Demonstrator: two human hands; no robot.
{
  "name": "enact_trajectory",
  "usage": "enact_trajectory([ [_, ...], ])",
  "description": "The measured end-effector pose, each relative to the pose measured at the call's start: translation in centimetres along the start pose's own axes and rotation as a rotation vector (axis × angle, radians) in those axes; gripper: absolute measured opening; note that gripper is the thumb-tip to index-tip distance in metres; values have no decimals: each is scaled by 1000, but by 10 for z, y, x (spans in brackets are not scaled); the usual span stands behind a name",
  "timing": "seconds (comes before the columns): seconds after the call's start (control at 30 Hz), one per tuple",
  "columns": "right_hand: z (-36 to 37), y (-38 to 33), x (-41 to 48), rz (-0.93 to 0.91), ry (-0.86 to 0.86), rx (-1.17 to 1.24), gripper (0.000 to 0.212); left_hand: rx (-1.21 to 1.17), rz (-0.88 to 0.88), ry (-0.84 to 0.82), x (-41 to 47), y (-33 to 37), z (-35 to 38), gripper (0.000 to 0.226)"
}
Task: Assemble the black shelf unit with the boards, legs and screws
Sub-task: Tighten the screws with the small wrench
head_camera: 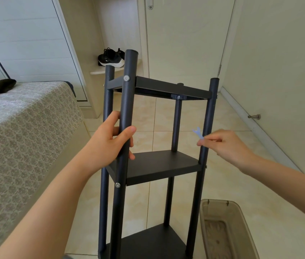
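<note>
The black shelf unit stands upright on the tiled floor, with three boards fixed between round black legs. Silver screw heads show on the nearest leg at the top and middle boards. My left hand grips that nearest leg between the top and middle boards. My right hand pinches a small pale blue flat wrench beside the right front leg, above the middle board. The top board shows its underside bracket with a screw.
A bed with a patterned cover lies close on the left. A translucent brown plastic bin sits on the floor at the lower right. Black sneakers rest on a low ledge behind. A white door and wall with a doorstop stand to the right.
</note>
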State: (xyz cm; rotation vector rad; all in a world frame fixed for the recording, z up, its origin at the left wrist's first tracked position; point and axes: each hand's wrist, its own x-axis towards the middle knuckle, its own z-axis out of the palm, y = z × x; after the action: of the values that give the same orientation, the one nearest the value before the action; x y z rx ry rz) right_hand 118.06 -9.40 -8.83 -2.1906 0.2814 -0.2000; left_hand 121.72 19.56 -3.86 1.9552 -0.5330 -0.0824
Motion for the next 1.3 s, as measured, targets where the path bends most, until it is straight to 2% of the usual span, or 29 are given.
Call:
enact_trajectory([
  [0.13,-9,12,6,212,28,166,14,14,17,11,-5,2,3,11],
  [0.27,-8,10,15,227,10,242,25,34,3,51,-4,-1,4,10],
  [0.4,-4,3,15,245,-43,360,21,149,-15,197,4,-17,-1,33],
  [0.5,0,-6,15,260,-87,422,14,198,-26,345,9,-31,-1,31],
  [0.63,5,-21,10,223,-156,423,13,173,-73,491,17,-46,-6,23],
  [0.73,7,-26,5,188,-165,438,14,139,-101,517,23,-53,-15,26],
  [0.87,10,-33,-4,155,-183,406,13,96,-98,515,24,-63,-24,14],
  [1.03,8,-44,-19,104,-189,473,24,-69,-145,507,24,-75,-29,19],
  [1.17,12,-61,-33,-3,-233,531,18,-200,-202,583,27,-87,-30,13],
  [1.3,11,-74,-44,-68,-238,604,17,-268,-226,650,31,-88,-26,26],
])
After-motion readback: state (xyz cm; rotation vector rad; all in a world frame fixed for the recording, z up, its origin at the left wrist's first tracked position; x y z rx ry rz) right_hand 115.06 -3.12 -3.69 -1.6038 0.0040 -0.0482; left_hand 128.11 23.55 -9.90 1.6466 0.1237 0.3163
